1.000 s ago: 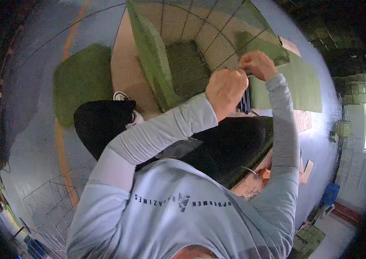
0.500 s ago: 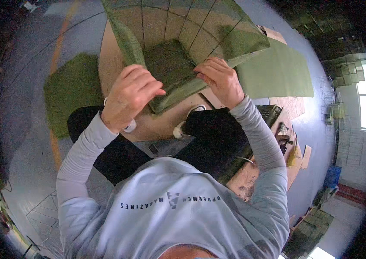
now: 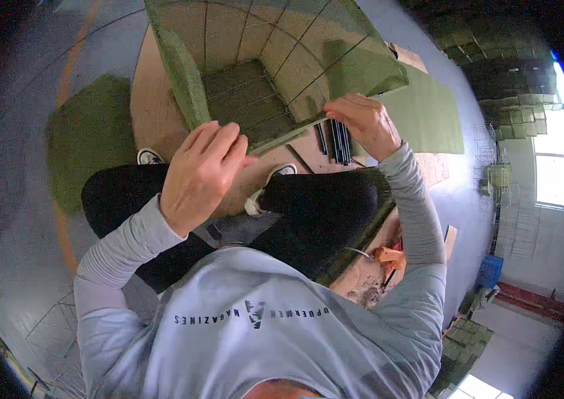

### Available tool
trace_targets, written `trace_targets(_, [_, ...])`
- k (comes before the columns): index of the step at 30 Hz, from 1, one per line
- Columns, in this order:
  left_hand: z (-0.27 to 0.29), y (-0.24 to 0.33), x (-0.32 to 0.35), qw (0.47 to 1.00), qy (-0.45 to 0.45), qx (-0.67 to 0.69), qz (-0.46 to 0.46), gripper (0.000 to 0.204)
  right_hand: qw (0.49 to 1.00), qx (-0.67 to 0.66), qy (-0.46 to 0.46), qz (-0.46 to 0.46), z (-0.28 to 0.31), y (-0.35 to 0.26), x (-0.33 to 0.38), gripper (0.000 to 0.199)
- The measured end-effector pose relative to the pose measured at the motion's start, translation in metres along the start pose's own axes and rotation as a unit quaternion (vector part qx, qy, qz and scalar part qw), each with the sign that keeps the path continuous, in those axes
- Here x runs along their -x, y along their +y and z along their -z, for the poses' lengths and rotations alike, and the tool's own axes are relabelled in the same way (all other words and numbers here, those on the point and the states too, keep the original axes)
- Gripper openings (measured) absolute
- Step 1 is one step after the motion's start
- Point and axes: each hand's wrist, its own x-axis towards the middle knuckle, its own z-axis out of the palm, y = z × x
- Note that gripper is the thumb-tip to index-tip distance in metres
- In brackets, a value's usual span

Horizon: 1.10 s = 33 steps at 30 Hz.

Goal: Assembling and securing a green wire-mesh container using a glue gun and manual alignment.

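Before me is a wire-frame basket [image 3: 177,73] covered in green woven fabric, its open side toward me and dark wires running across it. My left hand [image 3: 201,174] is closed at its near left corner, knuckles up, the fingertips partly hidden. Farther right, my right hand [image 3: 369,125] is closed on the basket's near rim, with the fingers laid along the edge and the thumb side hidden.
Several black rods [image 3: 340,143] lie on the board below the right hand. Green fabric pieces lie left [image 3: 89,143] and right [image 3: 428,110]. An orange-handled tool [image 3: 388,255] rests on a board by my right leg. A blue crate [image 3: 490,271] stands farther right.
My right hand has moved right along the rim, apart from my left hand. The basket's near edge has shifted, so the black rods now show. My view has turned slightly.
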Motion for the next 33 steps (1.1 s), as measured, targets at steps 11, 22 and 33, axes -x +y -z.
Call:
trace_targets(11, [0.014,-0.022,0.005,0.994,-0.08,0.047,-0.057,0.037,0.997,0.023,-0.066,0.017,-0.004,-0.006,-0.01,0.022])
trace_targets(22, [0.015,-0.046,-0.018,0.976,-0.142,0.064,-0.153,0.024,0.98,0.032,0.195,-0.034,-0.042,-0.003,-0.013,0.012])
trace_targets(33, [-0.04,-0.032,-0.059,0.949,-0.179,0.203,-0.162,0.03,0.974,0.099,0.196,0.06,-0.033,-0.065,0.017,0.035])
